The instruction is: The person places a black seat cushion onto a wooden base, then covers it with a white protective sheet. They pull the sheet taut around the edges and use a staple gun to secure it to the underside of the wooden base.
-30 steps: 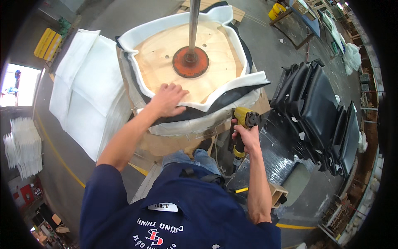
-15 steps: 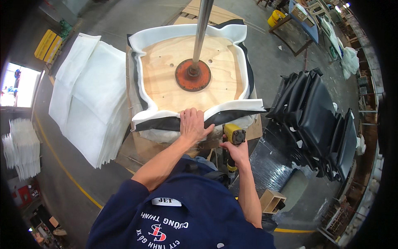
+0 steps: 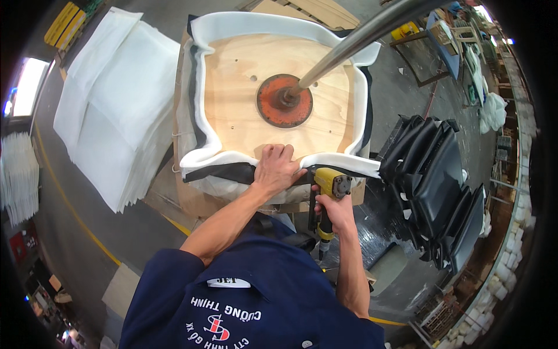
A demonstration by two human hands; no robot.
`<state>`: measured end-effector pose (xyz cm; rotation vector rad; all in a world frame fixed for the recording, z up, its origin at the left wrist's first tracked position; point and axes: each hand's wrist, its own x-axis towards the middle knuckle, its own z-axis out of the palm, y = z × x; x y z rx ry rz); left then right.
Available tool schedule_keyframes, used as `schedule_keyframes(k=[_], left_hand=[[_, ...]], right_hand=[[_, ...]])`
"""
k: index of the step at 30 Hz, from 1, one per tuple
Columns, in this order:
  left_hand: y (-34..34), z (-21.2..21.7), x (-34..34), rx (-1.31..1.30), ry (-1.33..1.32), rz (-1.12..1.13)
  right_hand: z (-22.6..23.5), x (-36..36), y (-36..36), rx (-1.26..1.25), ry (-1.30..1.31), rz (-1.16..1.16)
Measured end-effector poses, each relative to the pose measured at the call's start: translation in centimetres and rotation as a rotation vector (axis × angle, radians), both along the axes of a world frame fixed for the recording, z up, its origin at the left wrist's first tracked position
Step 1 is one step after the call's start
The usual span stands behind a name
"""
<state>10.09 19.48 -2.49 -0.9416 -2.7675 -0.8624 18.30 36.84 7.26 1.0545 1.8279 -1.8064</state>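
Note:
A plywood seat panel [image 3: 232, 87] lies in front of me, ringed by upright white padding [image 3: 200, 116] with black cover material [image 3: 218, 173] outside it. On the panel's middle presses a round orange-red disc [image 3: 268, 110] at the end of a metal rod [image 3: 360, 43]. My left hand [image 3: 278, 171] grips the near edge of padding and cover, fingertips folded over onto the wood. Just to its right, my right hand [image 3: 338, 212] is wrapped around the handle of a yellow and black staple gun [image 3: 333, 181]. The gun's nose is close to the cover's near edge; whether it touches is unclear.
At left stands a tall stack of white sheets [image 3: 116, 110], with a smaller white stack [image 3: 20, 180] farther left. Black padded cushions or covers [image 3: 433, 180] are piled at right. A blue-topped table [image 3: 442, 46] stands at the far right. Wooden boards [image 3: 314, 11] lie behind the panel.
My right hand has brought the staple gun up, closer to my left hand and the cover's edge. My left hand keeps its hold. The whole view has shifted and tilted.

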Motion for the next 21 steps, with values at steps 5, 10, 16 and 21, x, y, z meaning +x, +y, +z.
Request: schedule_keyframes(k=[5, 10, 16, 21], left_hand=[[0.4, -0.5, 0.0, 0.045, 0.011, 0.043], [0.9, -0.4, -0.2, 0.056, -0.012, 0.071], [1.6, -0.9, 0.2, 0.051, -0.029, 0.135], [2.0, -0.7, 0.4, 0.034, -0.015, 0.153]], right_hand=[[0.4, -1.4, -0.3, 0.024, -0.035, 0.066], [-0.4, -2.7, 0.3, 0.102, -0.122, 0.14], [0.2, -2.3, 0.1, 0.06, -0.045, 0.094], [0.4, -2.9, -0.6, 0.133, -0.055, 0.159]])
